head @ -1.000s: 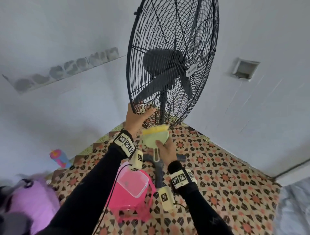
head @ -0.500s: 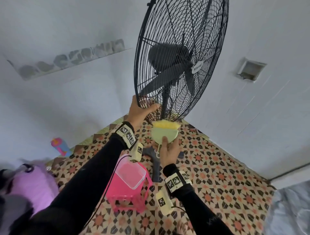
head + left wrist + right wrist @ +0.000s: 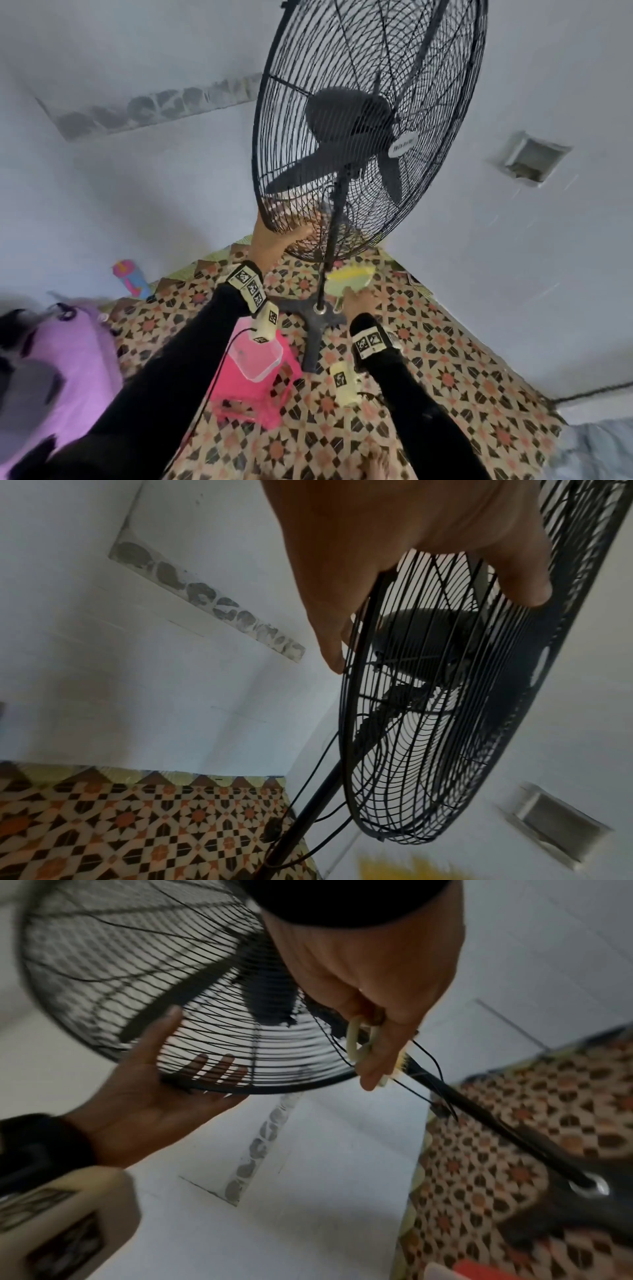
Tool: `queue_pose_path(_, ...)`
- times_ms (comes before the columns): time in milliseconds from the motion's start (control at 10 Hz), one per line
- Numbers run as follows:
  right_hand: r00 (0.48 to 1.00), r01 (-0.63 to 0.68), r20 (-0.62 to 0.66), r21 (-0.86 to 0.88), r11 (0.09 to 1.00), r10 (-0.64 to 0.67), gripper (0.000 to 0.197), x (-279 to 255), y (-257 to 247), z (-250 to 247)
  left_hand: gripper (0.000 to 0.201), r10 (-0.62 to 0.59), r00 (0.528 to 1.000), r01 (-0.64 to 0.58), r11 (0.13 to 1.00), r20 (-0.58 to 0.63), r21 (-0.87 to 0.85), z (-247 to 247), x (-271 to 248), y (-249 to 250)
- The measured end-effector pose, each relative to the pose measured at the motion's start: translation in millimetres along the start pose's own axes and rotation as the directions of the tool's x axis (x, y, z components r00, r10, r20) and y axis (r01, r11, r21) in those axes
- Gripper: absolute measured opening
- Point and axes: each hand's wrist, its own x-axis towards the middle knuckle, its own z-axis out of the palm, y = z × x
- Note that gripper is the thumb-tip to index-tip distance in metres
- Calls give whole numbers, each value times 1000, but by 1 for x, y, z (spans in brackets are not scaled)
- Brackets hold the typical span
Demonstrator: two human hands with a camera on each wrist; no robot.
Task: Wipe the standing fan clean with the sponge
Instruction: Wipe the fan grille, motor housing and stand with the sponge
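Observation:
The black standing fan towers in front of me, its pole running down to a cross base. My left hand grips the lower rim of the wire cage, thumb on one side and fingers behind the grille. My right hand holds the yellow-green sponge by its looped handle. The sponge hangs just under the cage, right of the pole, and looks blurred.
A pink stool carrying a clear plastic tub stands on the patterned floor near the fan base. A purple bag lies at left, a pink and blue bottle by the wall. White walls close in behind the fan.
My right hand has carried the sponge a little to the right, from in front of the pole to its right side. My left hand keeps its hold on the cage rim.

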Motion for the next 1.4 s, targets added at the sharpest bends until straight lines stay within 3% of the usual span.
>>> queue_pose_path(100,981,-27,195,43,999,18,36,12,-10,12,93,-35,997,37,999,-75,32,11,-7,-3)
queue_pose_path(200,918,48,391,57,997,-67,15,0,-19,29,83,-103,983,114,991,-153,68,9,-4,-7)
queue_pose_path(300,821,101,558,69,992,-122,20,-6,-8,18,78,-134,975,156,981,-175,114,0,3,-4)
queue_pose_path(400,865,4,502,-67,998,30,26,33,-7,8,80,-117,977,138,984,-176,110,6,3,-6)
queue_pose_path(500,845,14,535,-36,999,8,15,48,-26,-3,53,-197,946,222,972,-258,71,31,-16,17)
queue_pose_path(600,679,-53,726,193,980,-106,7,11,-28,0,72,-228,935,246,969,-271,34,32,-15,17)
queue_pose_path(700,602,-82,797,124,989,-50,17,8,5,4,49,-251,932,268,963,-263,33,28,-13,14)
queue_pose_path(800,797,-86,600,-9,996,74,23,38,-1,-9,54,-246,933,276,957,-262,85,25,-14,12)
queue_pose_path(900,817,-106,573,53,993,57,20,59,-23,-16,46,-264,938,281,959,-225,48,23,-10,8)
queue_pose_path(1000,662,-107,750,103,989,-7,11,34,-31,-13,42,-255,943,267,963,-213,29,23,-9,11)
queue_pose_path(1100,488,-138,871,140,981,-56,10,8,-23,-22,70,-252,950,257,966,-186,3,21,-11,8)
queue_pose_path(1200,726,-38,687,16,999,17,21,29,-13,-19,76,-233,953,235,972,-196,-15,24,-18,8)
queue_pose_path(1300,900,99,435,-158,983,-20,31,54,-25,-26,80,-222,955,226,974,-195,-2,25,-17,6)
queue_pose_path(1400,816,423,512,-211,881,-269,30,44,-51,-39,75,-231,956,227,973,-182,-44,27,-16,4)
